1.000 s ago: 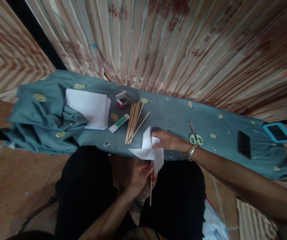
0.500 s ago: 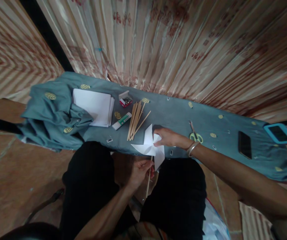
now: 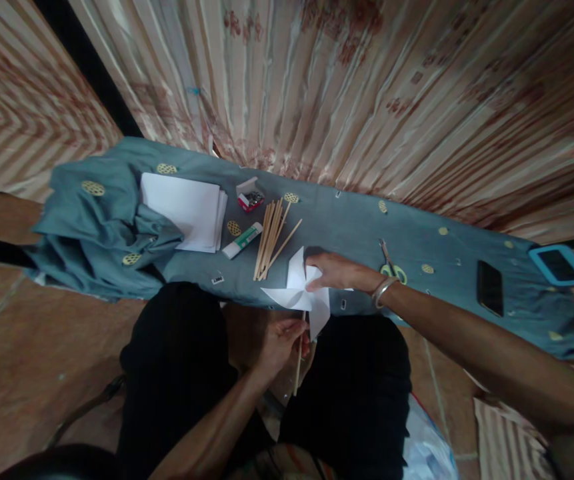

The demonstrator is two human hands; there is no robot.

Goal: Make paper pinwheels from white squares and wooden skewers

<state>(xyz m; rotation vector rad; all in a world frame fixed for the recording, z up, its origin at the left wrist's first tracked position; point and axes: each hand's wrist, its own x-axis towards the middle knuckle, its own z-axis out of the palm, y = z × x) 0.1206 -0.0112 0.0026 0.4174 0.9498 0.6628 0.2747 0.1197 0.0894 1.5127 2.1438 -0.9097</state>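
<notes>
left hand (image 3: pixel 279 343) has its fingers curled closed around a stick (image 3: pixel 297 377) just below the paper pinwheel (image 3: pixel 294 299); right hand (image 3: pixel 334 270) pinches the pinwheel near its middle. the blades look folded in already, with the stick up against them; whether the middle is fastened, or how much is left, i cannot tell. loose sticks (image 3: pixel 269 243) and blank paper (image 3: pixel 181 210) lie left of the pinwheel on the worktop (image 3: pixel 341 230), seemingly unused, scissors (image 3: pixel 393 272) to its right.
</notes>
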